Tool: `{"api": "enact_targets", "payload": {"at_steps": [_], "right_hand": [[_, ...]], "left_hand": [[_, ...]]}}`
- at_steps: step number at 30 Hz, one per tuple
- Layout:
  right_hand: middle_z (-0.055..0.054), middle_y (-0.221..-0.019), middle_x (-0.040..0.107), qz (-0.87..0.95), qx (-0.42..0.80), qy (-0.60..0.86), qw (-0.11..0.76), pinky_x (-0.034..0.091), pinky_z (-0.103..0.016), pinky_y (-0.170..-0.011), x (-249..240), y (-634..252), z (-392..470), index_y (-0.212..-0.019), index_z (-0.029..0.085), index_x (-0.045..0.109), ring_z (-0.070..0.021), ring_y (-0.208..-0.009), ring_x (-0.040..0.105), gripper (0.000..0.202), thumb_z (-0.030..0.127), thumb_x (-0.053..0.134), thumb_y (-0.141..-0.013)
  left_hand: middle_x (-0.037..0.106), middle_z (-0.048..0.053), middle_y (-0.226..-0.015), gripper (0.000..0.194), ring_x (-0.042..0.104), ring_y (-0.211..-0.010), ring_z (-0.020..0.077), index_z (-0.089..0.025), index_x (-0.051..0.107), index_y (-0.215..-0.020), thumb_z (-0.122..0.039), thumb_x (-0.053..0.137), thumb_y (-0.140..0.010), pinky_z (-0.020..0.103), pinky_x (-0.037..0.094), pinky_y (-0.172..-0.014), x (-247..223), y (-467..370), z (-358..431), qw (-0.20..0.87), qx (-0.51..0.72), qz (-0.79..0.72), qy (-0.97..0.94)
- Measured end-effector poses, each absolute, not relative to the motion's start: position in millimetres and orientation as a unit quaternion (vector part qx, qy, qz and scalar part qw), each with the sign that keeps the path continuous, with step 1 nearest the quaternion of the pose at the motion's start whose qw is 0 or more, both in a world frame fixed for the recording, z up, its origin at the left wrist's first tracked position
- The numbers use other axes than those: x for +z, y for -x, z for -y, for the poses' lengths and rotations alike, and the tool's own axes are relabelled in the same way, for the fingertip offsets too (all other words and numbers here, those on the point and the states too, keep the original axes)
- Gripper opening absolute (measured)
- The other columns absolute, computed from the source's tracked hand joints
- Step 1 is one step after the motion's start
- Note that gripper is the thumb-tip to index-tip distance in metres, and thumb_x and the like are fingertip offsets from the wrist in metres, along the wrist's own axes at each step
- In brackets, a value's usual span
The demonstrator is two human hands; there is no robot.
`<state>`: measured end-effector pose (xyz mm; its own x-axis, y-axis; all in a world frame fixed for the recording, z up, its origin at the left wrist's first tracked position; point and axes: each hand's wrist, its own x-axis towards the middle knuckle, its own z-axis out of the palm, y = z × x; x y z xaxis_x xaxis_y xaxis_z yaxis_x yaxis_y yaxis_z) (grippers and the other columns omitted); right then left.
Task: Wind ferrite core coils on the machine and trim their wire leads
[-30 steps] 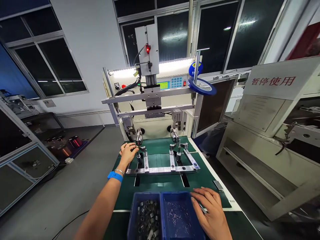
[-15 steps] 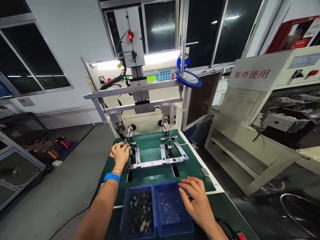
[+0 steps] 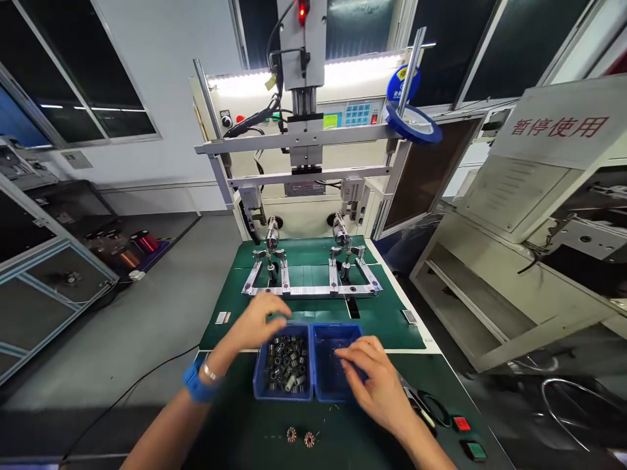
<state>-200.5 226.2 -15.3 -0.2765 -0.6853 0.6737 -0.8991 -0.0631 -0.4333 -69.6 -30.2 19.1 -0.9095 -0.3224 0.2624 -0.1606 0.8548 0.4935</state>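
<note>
My left hand [image 3: 259, 320], slightly blurred, is over the far left edge of a blue bin [image 3: 255, 382], thumb and fingers apart and nothing seen in them. In that bin lies a heap of small metallic sleeve-like parts [image 3: 287, 359]. My right hand [image 3: 375, 375] hovers over the right side of a second blue bin [image 3: 337, 395], fingers partly curled, thumb and index tips slightly apart. Fine wire scraps lie in this bin. Nearer me, two small round copper-wound cores [image 3: 291, 435] rest on the green mat. Beyond both hands stands the metal fixture frame [image 3: 308, 290] with clamps and upright posts.
A winding machine [image 3: 306, 156] with two spindle heads rises behind the fixture. A blue tape roll [image 3: 414, 124] hangs on its right rod. A red button [image 3: 461, 424], a green button [image 3: 474, 450] and a dark cable loop [image 3: 435, 408] lie at right.
My left hand has left the fixture's left post and come back toward me, over the left bin. My right hand stays by the right bin. The view has shifted, bringing the two wound cores into sight.
</note>
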Motion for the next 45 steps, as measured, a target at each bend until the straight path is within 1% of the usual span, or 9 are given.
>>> {"api": "enact_targets", "payload": {"at_steps": [2,7,14,17,21,29,34,38,45], "right_hand": [[-0.005,-0.082,0.065,0.681,0.388,-0.619,0.04,0.05,-0.036,-0.076,-10.4,182.1,-217.9,-0.095,0.02,0.07,-0.0213,-0.087,0.054,0.023,0.006,0.054,-0.086],[-0.008,-0.101,0.064,0.739,0.181,-0.645,-0.073,0.044,-0.04,-0.087,1.9,151.8,-184.3,-0.082,0.019,0.073,-0.0256,-0.105,0.049,0.016,0.011,0.06,-0.08],[-0.015,-0.084,0.067,0.751,0.096,-0.653,-0.036,0.04,-0.043,-0.08,-2.5,149.4,-156.8,-0.075,0.013,0.074,-0.0295,-0.097,0.05,0.012,0.011,0.064,-0.068],[-0.013,-0.082,0.068,0.746,0.09,-0.66,-0.018,0.039,-0.043,-0.079,-9.7,152.3,-156.5,-0.07,0.015,0.072,-0.0281,-0.093,0.051,0.006,0.016,0.066,-0.069],[-0.011,-0.088,0.07,0.74,0.1,-0.665,0.014,0.036,-0.045,-0.081,-26.3,153.5,-154.3,-0.075,0.017,0.07,-0.0273,-0.093,0.051,0.006,0.021,0.066,-0.073],[-0.006,-0.068,0.066,0.712,0.122,-0.688,0.063,0.032,-0.039,-0.073,-71.4,156.7,-136.1,-0.067,0.019,0.064,-0.0218,-0.079,0.048,0.011,0.024,0.066,-0.076],[-0.004,-0.063,0.064,0.711,0.135,-0.685,0.078,0.03,-0.038,-0.07,-80.2,159.0,-133.4,-0.065,0.019,0.06,-0.0205,-0.075,0.048,0.013,0.024,0.066,-0.075],[-0.002,-0.067,0.067,0.7,0.133,-0.698,0.072,0.03,-0.037,-0.07,-71.5,162.4,-138.5,-0.063,0.019,0.056,-0.0203,-0.078,0.051,0.017,0.023,0.071,-0.068],[-0.01,-0.081,0.069,0.711,0.128,-0.691,-0.008,0.035,-0.043,-0.083,-37.8,155.2,-146.4,-0.073,0.017,0.064,-0.0249,-0.091,0.052,0.011,0.014,0.059,-0.083]], "left_hand": [[0.071,-0.005,-0.089,0.028,0.06,-0.095,0.0178,-0.033,0.075,-0.082,-0.008,0.069,-0.073,0.032,0.044,-0.091,10.5,44.1,0.8,0.09,-0.258,0.962,-0.026],[0.069,0.001,-0.089,0.03,0.058,-0.093,0.0214,-0.031,0.076,-0.083,-0.005,0.062,-0.079,0.038,0.043,-0.085,-9.5,21.9,-30.7,0.052,-0.266,0.962,0.026],[0.075,0.001,-0.088,0.017,0.068,-0.082,0.0173,-0.026,0.072,-0.087,-0.016,0.06,-0.083,0.028,0.054,-0.076,-8.4,34.7,6.4,0.183,-0.345,0.917,-0.084],[0.075,0.004,-0.086,0.016,0.069,-0.076,0.0191,-0.02,0.07,-0.091,-0.02,0.055,-0.086,0.031,0.055,-0.071,11.0,65.6,57.1,0.282,-0.343,0.875,-0.195],[0.072,0.008,-0.102,0.02,0.068,-0.092,0.0206,-0.014,0.065,-0.105,-0.028,0.057,-0.092,0.041,0.055,-0.085,50.5,123.6,122.0,0.37,-0.31,0.828,-0.287],[0.071,0.004,-0.093,0.018,0.067,-0.085,0.0192,-0.015,0.068,-0.09,-0.033,0.065,-0.089,0.042,0.056,-0.082,50.4,163.3,152.1,0.296,-0.278,0.844,-0.351],[0.07,0.008,-0.111,0.022,0.066,-0.101,0.0223,-0.016,0.066,-0.106,-0.032,0.061,-0.092,0.046,0.054,-0.09,31.7,153.9,156.5,0.315,-0.28,0.849,-0.318],[0.068,0.008,-0.117,0.021,0.062,-0.111,0.0244,-0.017,0.067,-0.107,-0.031,0.06,-0.092,0.049,0.05,-0.097,25.5,153.5,157.4,0.34,-0.265,0.85,-0.302],[0.069,0.007,-0.113,0.017,0.06,-0.114,0.0255,-0.016,0.069,-0.097,-0.032,0.061,-0.091,0.053,0.044,-0.101,20.4,160.4,150.7,0.336,-0.238,0.848,-0.334]]}}
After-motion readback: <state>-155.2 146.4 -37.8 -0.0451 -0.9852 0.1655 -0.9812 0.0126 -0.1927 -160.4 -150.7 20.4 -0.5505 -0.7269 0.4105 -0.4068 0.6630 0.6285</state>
